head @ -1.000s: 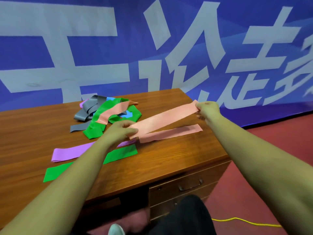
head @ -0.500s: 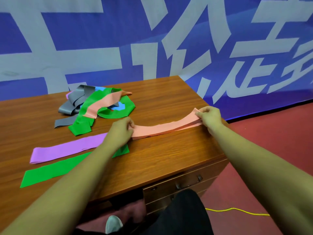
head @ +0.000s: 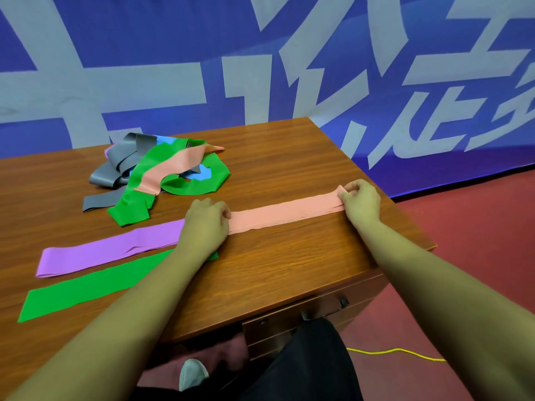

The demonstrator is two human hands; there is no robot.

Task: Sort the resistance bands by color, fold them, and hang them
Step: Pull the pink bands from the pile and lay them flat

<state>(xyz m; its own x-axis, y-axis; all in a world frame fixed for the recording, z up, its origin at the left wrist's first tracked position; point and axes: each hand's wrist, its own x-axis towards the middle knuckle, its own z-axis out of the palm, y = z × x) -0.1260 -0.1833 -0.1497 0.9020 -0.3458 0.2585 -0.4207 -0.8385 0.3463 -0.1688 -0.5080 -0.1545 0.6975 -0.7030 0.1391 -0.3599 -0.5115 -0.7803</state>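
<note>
A folded salmon-pink band (head: 285,212) lies flat across the wooden desk (head: 289,270), stretched between my hands. My left hand (head: 206,225) pinches its left end and my right hand (head: 360,199) pinches its right end near the desk's right edge. A folded purple band (head: 110,251) lies flat to the left, its right end under my left hand. In front of it lies a folded green band (head: 86,287), partly under my left forearm. At the back sits a tangled pile (head: 162,172) of grey, green, blue and pink bands.
A blue banner with large white characters (head: 260,68) hangs right behind the desk. A drawer with a dark handle (head: 324,309) is in the desk's front. Red floor lies to the right, with a yellow cord (head: 396,352) on it. My dark trouser leg and a shoe show below.
The pink band's raised upper layer has come down onto the lower one, and the band now lies flat and straight on the desk. Both hands lowered with it.
</note>
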